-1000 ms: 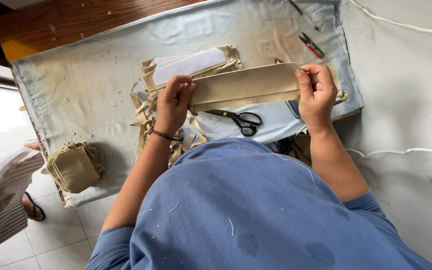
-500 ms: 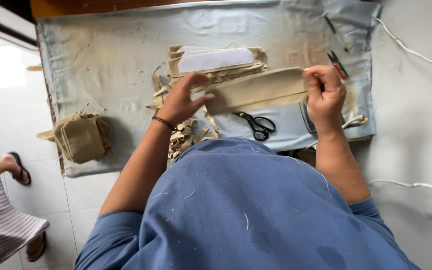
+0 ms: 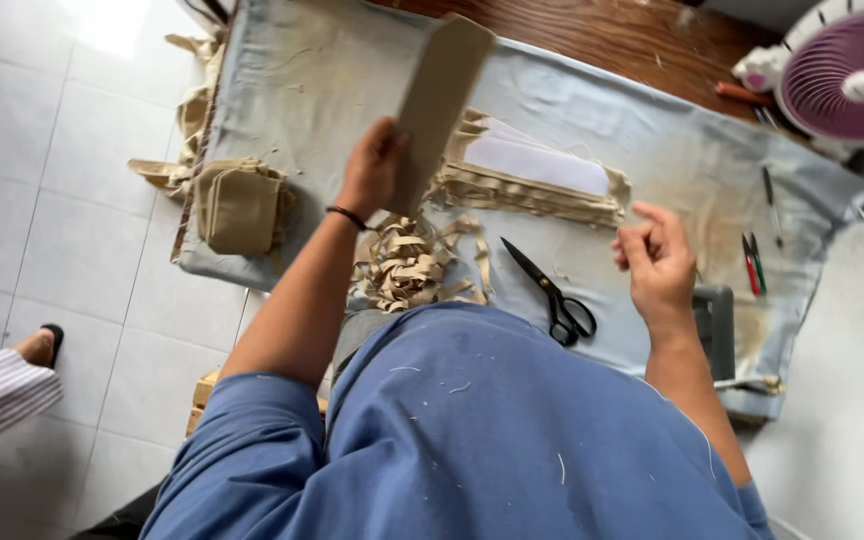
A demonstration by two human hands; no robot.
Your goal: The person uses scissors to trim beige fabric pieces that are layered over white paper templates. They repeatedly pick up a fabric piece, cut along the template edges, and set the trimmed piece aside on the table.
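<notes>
Scissors lay closed on the grey cloth, nearest the right hand, whose fingers were loosely curled, holding nothing. Farther off, the left hand was clamped on the lower end of a tan strip, its long axis rising away toward the far edge.

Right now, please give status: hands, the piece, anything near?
Left hand grips tan strip, lifted. Right hand empty, fingers loose. Scissors on cloth between.
</notes>
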